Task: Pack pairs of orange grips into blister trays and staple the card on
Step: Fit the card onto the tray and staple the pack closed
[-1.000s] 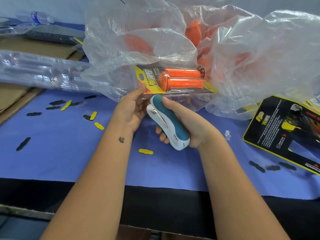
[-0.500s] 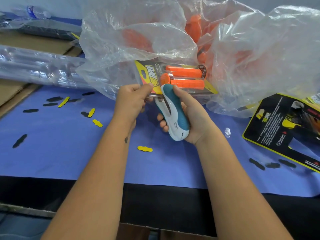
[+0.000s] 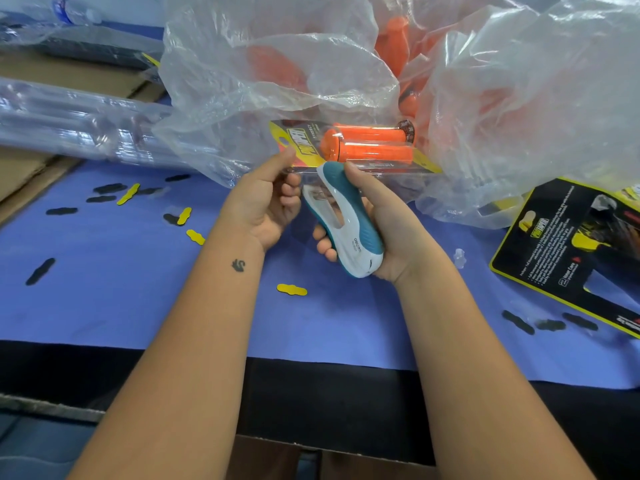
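Left hand: pack's left near corner was pinched by curled fingers.
Right hand: stapler was gripped, nose at pack's near edge.
Pack: held above the blue mat, near the bag.

Blue-covered table, pale wall

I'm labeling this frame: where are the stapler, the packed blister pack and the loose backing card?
stapler (image 3: pixel 349 223), head view, on its white body.
blister pack (image 3: pixel 372 147), head view, on the nearer orange grip inside.
backing card (image 3: pixel 554 261), head view, on its black printed face.
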A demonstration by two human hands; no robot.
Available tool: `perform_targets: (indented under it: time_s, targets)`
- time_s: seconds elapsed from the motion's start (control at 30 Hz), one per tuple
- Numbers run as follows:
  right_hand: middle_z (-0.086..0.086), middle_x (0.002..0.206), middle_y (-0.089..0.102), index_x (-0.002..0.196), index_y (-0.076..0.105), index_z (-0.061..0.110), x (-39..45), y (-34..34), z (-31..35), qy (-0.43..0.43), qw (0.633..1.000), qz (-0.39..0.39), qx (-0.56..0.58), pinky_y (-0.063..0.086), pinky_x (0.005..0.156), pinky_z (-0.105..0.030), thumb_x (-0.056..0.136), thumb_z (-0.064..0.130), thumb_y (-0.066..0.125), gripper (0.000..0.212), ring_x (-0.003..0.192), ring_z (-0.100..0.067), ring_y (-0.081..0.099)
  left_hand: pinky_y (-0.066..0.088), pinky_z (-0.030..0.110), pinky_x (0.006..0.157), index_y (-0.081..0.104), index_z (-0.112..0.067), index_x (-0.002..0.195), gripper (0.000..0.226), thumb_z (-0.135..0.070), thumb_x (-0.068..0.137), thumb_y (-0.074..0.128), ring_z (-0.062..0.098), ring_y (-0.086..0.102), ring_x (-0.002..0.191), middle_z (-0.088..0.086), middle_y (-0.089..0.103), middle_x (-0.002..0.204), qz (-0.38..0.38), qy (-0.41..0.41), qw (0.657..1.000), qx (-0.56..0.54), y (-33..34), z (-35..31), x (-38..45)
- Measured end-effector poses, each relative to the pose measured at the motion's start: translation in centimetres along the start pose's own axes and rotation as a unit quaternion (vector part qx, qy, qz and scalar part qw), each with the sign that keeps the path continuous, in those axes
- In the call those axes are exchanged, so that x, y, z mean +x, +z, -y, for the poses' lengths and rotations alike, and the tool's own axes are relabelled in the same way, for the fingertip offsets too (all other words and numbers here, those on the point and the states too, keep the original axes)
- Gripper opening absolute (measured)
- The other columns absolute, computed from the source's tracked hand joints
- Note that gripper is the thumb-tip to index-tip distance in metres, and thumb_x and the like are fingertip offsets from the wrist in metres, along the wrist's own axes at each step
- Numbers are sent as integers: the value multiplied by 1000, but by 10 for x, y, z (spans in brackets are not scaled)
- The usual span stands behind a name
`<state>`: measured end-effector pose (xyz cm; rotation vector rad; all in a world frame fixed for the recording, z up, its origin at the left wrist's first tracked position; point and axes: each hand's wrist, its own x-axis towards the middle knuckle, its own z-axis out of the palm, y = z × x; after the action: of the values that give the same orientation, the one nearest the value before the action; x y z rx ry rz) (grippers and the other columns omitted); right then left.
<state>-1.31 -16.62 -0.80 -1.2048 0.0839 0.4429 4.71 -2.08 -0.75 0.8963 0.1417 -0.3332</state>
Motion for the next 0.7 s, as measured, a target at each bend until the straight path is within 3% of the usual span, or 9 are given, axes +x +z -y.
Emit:
perform_targets:
  time_s: [0.2, 0.33, 0.7]
  targets:
    - [-18, 69, 61, 106, 61, 4, 0, 1, -1, -21, 1000, -8, 2, 52, 52, -28, 93, 58, 47, 57, 54, -29, 61, 31, 10, 38, 55, -12, 71, 22, -12, 92, 62, 0, 38, 38, -6, 50, 47, 26, 70, 992, 97, 2, 2, 0]
    - [-18, 69, 63, 102, 63, 4, 0, 0, 1, -33, 999, -13, 5, 53, 53, -29, 92, 59, 48, 57, 56, -28, 62, 31, 11, 41, 55, -10, 69, 23, -11, 90, 65, 1, 36, 38, -7, 48, 45, -2, 105, 981, 162, 1, 4, 1]
    - [-18, 70, 64, 100, 67, 7, 2, 1, 2, -32, 999, -25, 32, 55, 53, -30, 91, 62, 50, 59, 60, -28, 65, 32, 13, 41, 54, -13, 56, 36, -12, 89, 67, 3, 36, 40, -5, 50, 47, 5, 144, 969, 199, 2, 7, 0]
